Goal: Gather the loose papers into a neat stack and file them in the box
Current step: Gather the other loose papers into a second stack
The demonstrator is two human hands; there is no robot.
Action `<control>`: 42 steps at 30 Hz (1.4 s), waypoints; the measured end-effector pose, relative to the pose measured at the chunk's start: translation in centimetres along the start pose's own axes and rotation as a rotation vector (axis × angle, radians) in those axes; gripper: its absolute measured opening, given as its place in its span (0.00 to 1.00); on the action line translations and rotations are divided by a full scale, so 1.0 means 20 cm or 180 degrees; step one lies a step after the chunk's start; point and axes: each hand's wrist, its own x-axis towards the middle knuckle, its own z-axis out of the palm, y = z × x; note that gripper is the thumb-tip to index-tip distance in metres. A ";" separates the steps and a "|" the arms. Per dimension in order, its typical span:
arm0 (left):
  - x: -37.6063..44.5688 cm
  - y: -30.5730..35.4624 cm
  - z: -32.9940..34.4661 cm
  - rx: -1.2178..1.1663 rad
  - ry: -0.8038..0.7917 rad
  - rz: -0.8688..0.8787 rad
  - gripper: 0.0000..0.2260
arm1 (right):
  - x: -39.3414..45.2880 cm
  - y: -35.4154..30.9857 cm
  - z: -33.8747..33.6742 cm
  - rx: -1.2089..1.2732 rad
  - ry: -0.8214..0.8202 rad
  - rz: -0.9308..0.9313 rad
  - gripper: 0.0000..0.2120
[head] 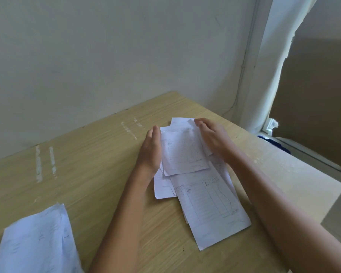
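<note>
Loose printed forms (pixel 187 154) sit between the flat, open left hand (pixel 151 150) and the right hand (pixel 212 137), whose fingers grip their far edge.

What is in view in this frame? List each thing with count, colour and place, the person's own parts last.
loose papers: several overlapping sheets, white with printed forms, centre of the table, between the hands
second paper pile: one heap, white, near left corner of the table
table: one, light wood grain, fills the lower frame
tape marks: a few whitish strips, on the table at left
wall: one, pale grey-white, behind the table
cardboard sheet: one, brown, at the right by the window frame
blue object: one, partly hidden past the table's right edge
left hand: one, edge-on against the papers' left side
right hand: one, fingers on the papers' far right edge
</note>
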 end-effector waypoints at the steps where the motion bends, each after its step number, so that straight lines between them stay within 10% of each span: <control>1: 0.00 0.00 -0.01 -0.0016 0.0086 0.0033 0.28 | 0.02 0.02 -0.01 -0.0072 0.0036 -0.0016 0.18; 11: -0.02 0.06 -0.11 -0.0167 -0.0118 -0.0102 0.14 | -0.10 -0.03 -0.13 -0.0516 -0.0455 -0.0735 0.18; 19: 0.15 0.10 -0.02 0.2347 -0.0366 0.0357 0.23 | -0.80 0.00 -0.43 -0.1489 -0.2221 -0.0966 0.56; 34: 0.04 0.20 0.05 0.3257 -0.0873 -0.0109 0.23 | -0.82 0.08 -0.24 -0.1133 -0.0808 -0.1413 0.47; 39: -0.05 0.19 0.04 0.3143 -0.1027 -0.0053 0.19 | -0.84 0.07 -0.27 -0.1088 -0.0758 -0.1158 0.54; 42: -0.11 0.17 -0.01 0.3013 -0.0620 -0.0129 0.24 | -0.88 0.11 -0.33 -0.0857 0.0148 -0.0487 0.50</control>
